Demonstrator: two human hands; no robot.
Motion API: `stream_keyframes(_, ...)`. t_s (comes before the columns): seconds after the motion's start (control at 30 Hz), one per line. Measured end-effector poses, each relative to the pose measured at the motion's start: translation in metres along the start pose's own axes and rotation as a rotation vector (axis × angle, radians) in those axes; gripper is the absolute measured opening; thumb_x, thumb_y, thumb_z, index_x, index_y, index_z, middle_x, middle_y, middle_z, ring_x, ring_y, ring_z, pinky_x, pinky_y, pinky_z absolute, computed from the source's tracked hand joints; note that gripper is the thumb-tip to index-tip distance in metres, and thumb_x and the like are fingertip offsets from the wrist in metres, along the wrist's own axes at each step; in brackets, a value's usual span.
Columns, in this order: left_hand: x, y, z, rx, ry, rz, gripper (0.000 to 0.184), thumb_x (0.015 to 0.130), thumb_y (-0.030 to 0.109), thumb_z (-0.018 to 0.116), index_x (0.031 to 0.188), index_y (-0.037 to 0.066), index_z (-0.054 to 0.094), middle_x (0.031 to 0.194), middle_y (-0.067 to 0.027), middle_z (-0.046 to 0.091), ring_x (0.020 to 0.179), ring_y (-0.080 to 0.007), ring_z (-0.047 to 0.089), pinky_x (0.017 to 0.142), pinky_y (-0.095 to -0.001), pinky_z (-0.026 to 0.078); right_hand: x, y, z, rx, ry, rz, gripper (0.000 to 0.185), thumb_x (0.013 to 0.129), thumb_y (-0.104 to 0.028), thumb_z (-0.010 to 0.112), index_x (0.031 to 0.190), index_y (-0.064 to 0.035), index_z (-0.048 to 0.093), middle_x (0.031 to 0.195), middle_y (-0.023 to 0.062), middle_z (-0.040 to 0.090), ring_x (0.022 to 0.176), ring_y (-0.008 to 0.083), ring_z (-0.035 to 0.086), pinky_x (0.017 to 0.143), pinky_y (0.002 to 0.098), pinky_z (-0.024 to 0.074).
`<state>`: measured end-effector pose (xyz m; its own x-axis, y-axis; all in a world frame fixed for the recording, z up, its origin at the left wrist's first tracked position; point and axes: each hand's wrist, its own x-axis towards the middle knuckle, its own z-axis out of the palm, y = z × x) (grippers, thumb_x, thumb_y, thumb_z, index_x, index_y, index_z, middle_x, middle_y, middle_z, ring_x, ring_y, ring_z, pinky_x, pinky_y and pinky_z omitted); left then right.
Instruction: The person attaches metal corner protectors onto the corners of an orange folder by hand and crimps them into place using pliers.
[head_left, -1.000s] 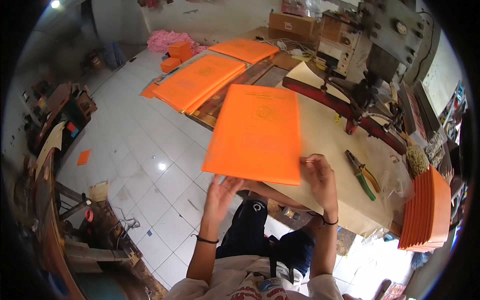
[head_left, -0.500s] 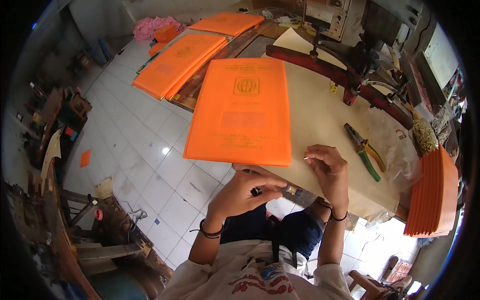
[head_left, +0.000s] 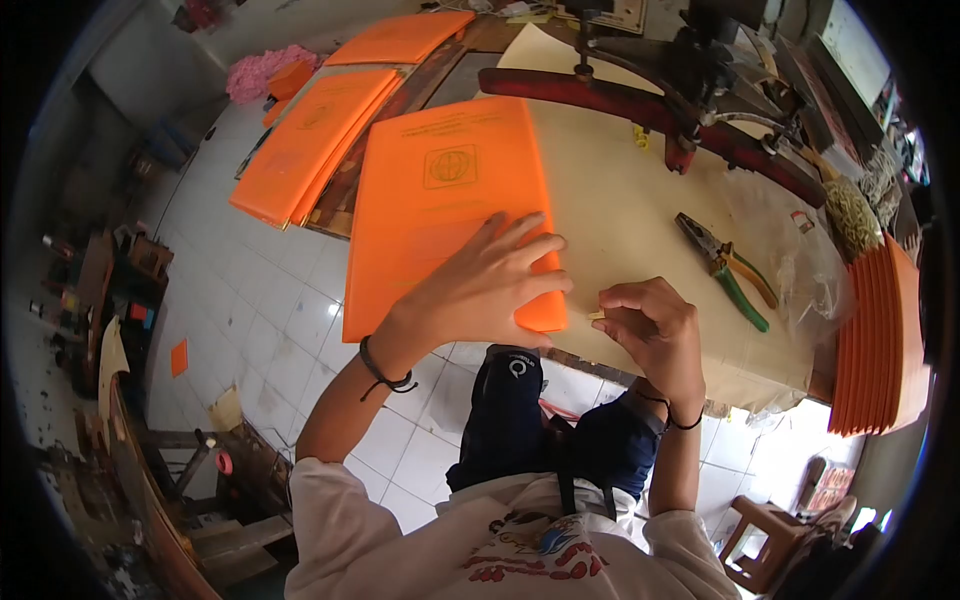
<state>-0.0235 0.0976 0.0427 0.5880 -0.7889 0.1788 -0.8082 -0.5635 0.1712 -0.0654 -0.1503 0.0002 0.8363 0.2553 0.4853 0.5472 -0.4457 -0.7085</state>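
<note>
An orange folder (head_left: 430, 200) with faint gold print and an emblem lies at the near edge of the worktable. My left hand (head_left: 490, 285) rests on its lower right part, palm down with the fingers spread. To the right of the folder, my right hand (head_left: 652, 325) pinches a small pale piece (head_left: 597, 316) between thumb and fingertips, just over the table's paper cover (head_left: 620, 230). The piece is too small to identify. Pliers (head_left: 725, 268) with green and yellow handles lie to the right of my right hand.
Orange folders (head_left: 310, 140) are piled at the back left. A red and black metal press (head_left: 640, 110) spans the back of the table. At the right are a clear plastic bag (head_left: 800, 260) and a stack of orange sheets (head_left: 880, 345). A wooden stool (head_left: 765, 545) stands below right.
My left hand has moved from below the folder onto its lower right part, fingers spread. My right hand keeps its pinch. The camera view has shifted, moving the table items within the frame.
</note>
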Motion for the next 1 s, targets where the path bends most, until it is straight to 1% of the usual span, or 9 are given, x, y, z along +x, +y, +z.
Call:
stream_keyframes(0.1,0.006,-0.005,-0.008,-0.004,-0.034,0.078,0.052,0.072,0.047,0.082,0.108,0.011,0.069,0.125,-0.0094,0.059,0.132,-0.0305,0.044,0.109,-0.0463,0.036,0.001,0.001,0.000,0.017,0.004,0.007,0.026,0.071,-0.004,0.084,0.094,-0.0050,0.072,0.095,0.0065,0.073,0.086,0.0252,0.066,0.075,0.0354,0.0546)
stream_keyframes(0.3,0.016,-0.017,-0.011,-0.060,-0.029,0.216,0.048,0.072,0.044,0.082,0.102,0.009,0.069,0.110,-0.0071,0.061,0.113,-0.0242,0.058,0.100,-0.0418,0.039,0.001,0.004,-0.002,0.060,0.010,0.014,0.027,0.071,-0.001,0.083,0.095,-0.0043,0.072,0.096,0.0070,0.073,0.087,0.0253,0.066,0.075,0.0352,0.0554)
stream_keyframes(0.5,0.041,-0.033,0.011,-0.068,0.131,0.187,0.044,0.072,0.042,0.082,0.094,0.007,0.069,0.102,-0.0051,0.061,0.092,-0.0224,0.060,0.090,-0.0395,0.042,0.001,0.002,0.000,0.170,0.111,0.133,0.025,0.075,0.003,0.081,0.097,-0.0030,0.070,0.096,0.0071,0.071,0.082,0.0180,0.066,0.072,0.0308,0.0551)
stream_keyframes(0.63,0.057,-0.044,0.017,-0.117,0.152,0.240,0.029,0.082,0.033,0.073,0.080,0.005,0.066,0.087,-0.0042,0.061,0.083,-0.0218,0.059,0.086,-0.0384,0.043,0.004,0.010,0.000,0.164,0.150,0.227,0.024,0.078,0.004,0.078,0.099,-0.0017,0.069,0.093,0.0072,0.070,0.076,0.0138,0.065,0.069,0.0282,0.0532)
stream_keyframes(0.73,0.072,-0.056,0.024,-0.204,0.233,0.326,0.026,0.089,0.022,0.062,0.072,0.003,0.062,0.074,-0.0058,0.059,0.075,-0.0243,0.058,0.083,-0.0383,0.044,0.016,-0.001,-0.009,0.143,0.043,0.262,0.023,0.078,0.003,0.077,0.099,-0.0009,0.069,0.093,0.0079,0.070,0.074,0.0160,0.065,0.066,0.0284,0.0527)
stream_keyframes(0.8,0.083,-0.062,0.027,-0.265,0.306,0.413,0.027,0.092,0.014,0.055,0.068,0.002,0.059,0.067,-0.0075,0.057,0.069,-0.0271,0.057,0.080,-0.0388,0.044,0.032,-0.009,-0.022,0.027,-0.105,0.182,0.022,0.079,0.002,0.077,0.099,-0.0007,0.069,0.093,0.0078,0.070,0.076,0.0179,0.065,0.066,0.0292,0.0533)
stream_keyframes(0.83,0.086,-0.064,0.027,-0.283,0.268,0.411,0.027,0.092,0.014,0.054,0.068,0.001,0.059,0.066,-0.0083,0.057,0.068,-0.0283,0.056,0.080,-0.0392,0.044,0.040,-0.009,-0.026,-0.030,-0.184,0.147,0.022,0.079,0.002,0.077,0.099,-0.0006,0.069,0.093,0.0078,0.070,0.076,0.0189,0.065,0.066,0.0295,0.0536)
stream_keyframes(0.93,0.094,-0.069,0.028,-0.335,0.167,0.403,0.030,0.093,0.015,0.052,0.067,0.001,0.058,0.063,-0.0104,0.057,0.064,-0.0309,0.054,0.078,-0.0398,0.044,0.061,0.007,-0.031,0.030,-0.418,-0.029,0.023,0.078,-0.001,0.079,0.099,-0.0013,0.069,0.094,0.0079,0.070,0.082,0.0217,0.067,0.069,0.0313,0.0548)
stream_keyframes(1.0,0.095,-0.069,0.033,-0.368,0.126,0.394,0.033,0.094,0.017,0.052,0.066,0.001,0.058,0.063,-0.0115,0.059,0.062,-0.0318,0.053,0.077,-0.0395,0.044,0.067,0.025,-0.028,0.117,-0.452,-0.113,0.025,0.076,-0.002,0.080,0.099,-0.0019,0.070,0.095,0.0078,0.070,0.086,0.0225,0.067,0.072,0.0325,0.0551)
